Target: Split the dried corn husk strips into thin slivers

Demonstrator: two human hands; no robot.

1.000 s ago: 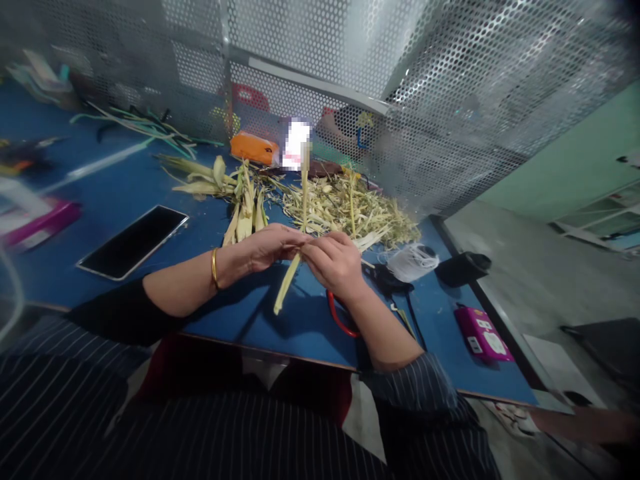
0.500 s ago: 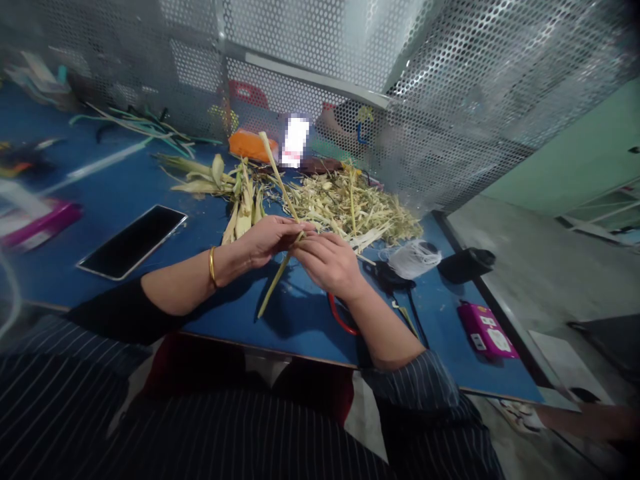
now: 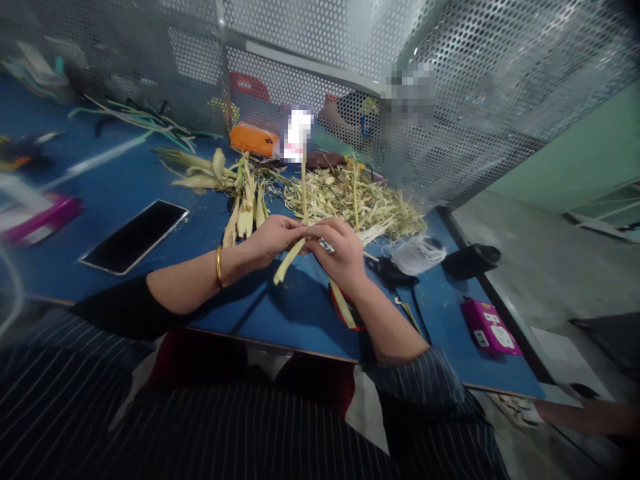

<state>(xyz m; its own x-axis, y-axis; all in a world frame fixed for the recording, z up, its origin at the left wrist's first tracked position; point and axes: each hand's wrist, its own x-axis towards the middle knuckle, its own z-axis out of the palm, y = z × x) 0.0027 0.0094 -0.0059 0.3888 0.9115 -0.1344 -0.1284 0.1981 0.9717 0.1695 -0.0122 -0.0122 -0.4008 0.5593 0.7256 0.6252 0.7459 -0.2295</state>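
Observation:
My left hand (image 3: 274,241) and my right hand (image 3: 341,250) meet above the blue table, fingers closed around pale corn husk strips. One husk strip (image 3: 304,190) rises nearly upright from the fingertips. Another end (image 3: 289,262) sticks out toward me between the hands, and a further end (image 3: 343,305) hangs below my right hand. The pinch point is partly covered by my right fingers, so how the strips cross there cannot be made out. Beyond my left hand lies a bundle of corn husks (image 3: 246,207). Shredded husk (image 3: 360,193) is heaped past my right hand.
A black-screened phone (image 3: 135,237) lies on the left. White cord (image 3: 417,255), a black roll (image 3: 471,260) and a purple packet (image 3: 493,327) are on the right. An orange packet (image 3: 253,139) stands before the perforated metal screen (image 3: 310,73). Part of a red ring shows below my right hand.
The strip that leaned left now stands almost upright. The end between my hands points closer to me, and another end now shows under my right hand. My right fingers have shifted.

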